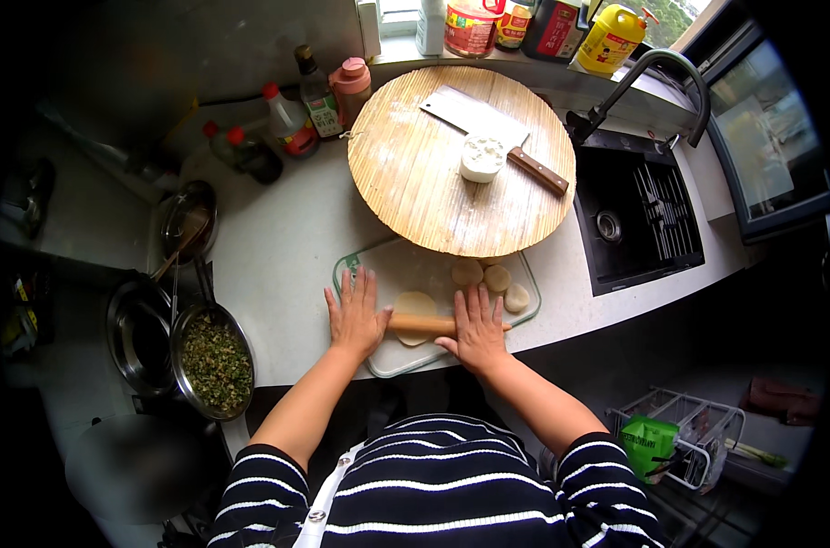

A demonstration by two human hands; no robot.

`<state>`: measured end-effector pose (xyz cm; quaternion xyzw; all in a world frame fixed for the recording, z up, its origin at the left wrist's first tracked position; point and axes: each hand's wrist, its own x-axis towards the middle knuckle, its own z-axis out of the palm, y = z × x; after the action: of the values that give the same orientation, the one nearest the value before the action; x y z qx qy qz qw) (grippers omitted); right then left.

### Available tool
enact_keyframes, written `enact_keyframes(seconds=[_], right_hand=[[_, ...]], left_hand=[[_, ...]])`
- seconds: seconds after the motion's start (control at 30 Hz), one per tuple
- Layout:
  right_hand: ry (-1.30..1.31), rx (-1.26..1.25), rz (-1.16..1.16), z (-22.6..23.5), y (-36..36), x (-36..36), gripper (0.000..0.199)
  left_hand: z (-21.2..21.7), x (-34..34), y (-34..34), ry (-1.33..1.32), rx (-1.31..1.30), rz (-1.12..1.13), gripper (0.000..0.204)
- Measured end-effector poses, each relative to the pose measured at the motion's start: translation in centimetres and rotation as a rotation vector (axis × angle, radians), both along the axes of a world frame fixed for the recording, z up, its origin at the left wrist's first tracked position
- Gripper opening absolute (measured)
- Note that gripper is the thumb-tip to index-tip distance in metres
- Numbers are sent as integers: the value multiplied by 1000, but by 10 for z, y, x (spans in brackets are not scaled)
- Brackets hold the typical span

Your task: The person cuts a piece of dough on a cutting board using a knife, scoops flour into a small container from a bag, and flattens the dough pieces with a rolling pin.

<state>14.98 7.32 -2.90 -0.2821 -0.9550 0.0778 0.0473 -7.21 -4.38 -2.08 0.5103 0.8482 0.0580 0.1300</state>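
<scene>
Palms flat on rolling pin (433, 323): my left hand (355, 313), right hand (476, 327) apart; dough disc (414, 309) beneath pin; three dough pieces (493, 279) just beyond.

Bottles, jars and a packet around the kitchen counter

Yellow jug (609, 38), red-labelled jar (470, 27) and dark bottle (556, 27) line the windowsill; red-capped bottles (287, 121) stand left of the round board; green packet (650, 445) sits in a wire rack.
</scene>
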Motion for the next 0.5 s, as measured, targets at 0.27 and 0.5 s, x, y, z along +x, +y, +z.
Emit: enact_keyframes(seconds=[0.27,0.5], right_hand=[[-81,-152,-149,-1,-4,-16,100],[-15,-143,-195,-4,-1,-13,98]], left_hand=[[-7,-16,35,-65,66,75,75],[-10,-19,47,-1,-1,13,72]])
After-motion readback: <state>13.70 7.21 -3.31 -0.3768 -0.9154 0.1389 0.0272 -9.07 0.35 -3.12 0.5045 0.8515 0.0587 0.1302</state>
